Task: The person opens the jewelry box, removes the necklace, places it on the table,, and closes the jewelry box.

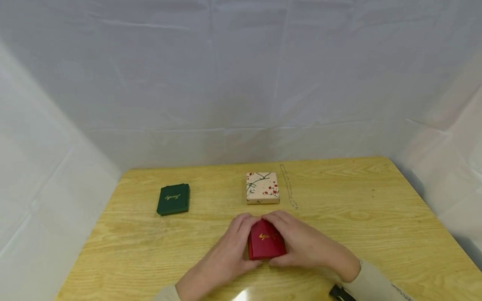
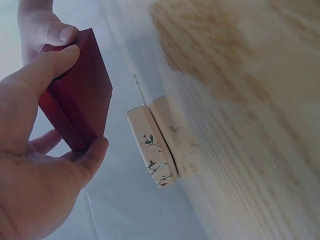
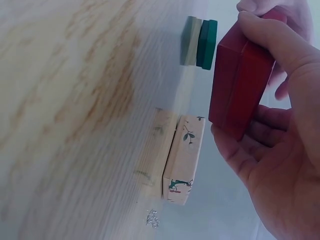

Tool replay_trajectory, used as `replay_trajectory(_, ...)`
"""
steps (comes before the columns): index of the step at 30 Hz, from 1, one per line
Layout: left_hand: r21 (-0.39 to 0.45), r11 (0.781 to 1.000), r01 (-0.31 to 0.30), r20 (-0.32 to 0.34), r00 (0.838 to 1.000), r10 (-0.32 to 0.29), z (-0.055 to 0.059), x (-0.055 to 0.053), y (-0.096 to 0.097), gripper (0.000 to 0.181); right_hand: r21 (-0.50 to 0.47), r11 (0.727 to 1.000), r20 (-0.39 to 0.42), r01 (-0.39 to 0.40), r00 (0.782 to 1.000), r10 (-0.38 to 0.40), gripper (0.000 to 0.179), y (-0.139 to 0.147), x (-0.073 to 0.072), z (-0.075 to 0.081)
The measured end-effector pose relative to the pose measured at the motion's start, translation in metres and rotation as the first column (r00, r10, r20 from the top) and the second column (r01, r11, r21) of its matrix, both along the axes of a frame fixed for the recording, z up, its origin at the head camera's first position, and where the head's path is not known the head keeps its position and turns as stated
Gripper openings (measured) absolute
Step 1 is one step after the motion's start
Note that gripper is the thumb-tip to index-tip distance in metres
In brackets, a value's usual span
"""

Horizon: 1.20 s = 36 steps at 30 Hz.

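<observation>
A red jewelry box (image 1: 266, 243) with gold script on its lid is held between both hands, near the front middle of the table. My left hand (image 1: 232, 246) grips its left side, thumb at the near edge and fingers at the far one. On the opposite side my right hand (image 1: 301, 240) holds it the same way. Both wrist views show the red box (image 2: 82, 92) raised off the wood, its lid down flush. Beyond the hands lies a cream box (image 1: 262, 188) with a blossom-branch print, and to its right a thin silver chain (image 1: 288, 187) stretched out.
A green box (image 1: 173, 199) with gold script sits at the left of the wooden table (image 1: 361, 205). A black object (image 1: 340, 292) lies by the right sleeve at the front edge. White cloth (image 1: 241, 83) hangs behind the table and at both sides.
</observation>
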<state>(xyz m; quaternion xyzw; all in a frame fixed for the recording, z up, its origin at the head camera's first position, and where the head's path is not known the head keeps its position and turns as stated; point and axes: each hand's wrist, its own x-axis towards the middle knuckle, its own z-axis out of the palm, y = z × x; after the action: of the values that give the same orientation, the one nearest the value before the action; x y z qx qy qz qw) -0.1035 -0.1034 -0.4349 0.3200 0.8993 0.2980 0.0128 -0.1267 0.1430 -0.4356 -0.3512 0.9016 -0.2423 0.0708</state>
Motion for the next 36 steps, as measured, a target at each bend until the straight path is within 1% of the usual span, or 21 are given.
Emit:
replay_trajectory(7, -0.009, 1.0, 0.018, -0.01, 1.0, -0.018, -0.0005, -0.0001, -0.0005, 0.092, -0.022, 1.0, 0.031, -0.001, 1.0, 0.001, 0.098, 0.0008, -0.0006, 0.0005)
replay_trajectory(15, -0.02, 0.999, 0.031, -0.049, 0.998, -0.032, -0.0004, -0.0017, -0.0003, 0.093, -0.051, 0.999, 0.037, 0.003, 0.999, -0.001, 0.099, 0.0005, -0.0009, 0.0003)
replay_trajectory(20, -0.022, 0.999, 0.032, -0.057, 0.998, -0.033, 0.0002, -0.0022, -0.0005, 0.094, -0.069, 0.998, 0.036, 0.002, 0.999, 0.001, 0.099, 0.0001, -0.0009, -0.0003)
replay_trajectory(30, 0.01, 1.0, 0.021, -0.025, 0.999, -0.021, 0.0006, -0.0029, -0.0024, 0.096, -0.078, 0.997, 0.031, 0.019, 0.999, -0.017, 0.098, -0.0016, 0.0002, -0.0003)
replay_trajectory(36, 0.004, 1.0, 0.005, -0.002, 1.0, -0.005, 0.0008, -0.0022, -0.0033, 0.101, -0.077, 0.997, 0.032, 0.028, 0.999, -0.025, 0.098, -0.0027, 0.0011, 0.0006)
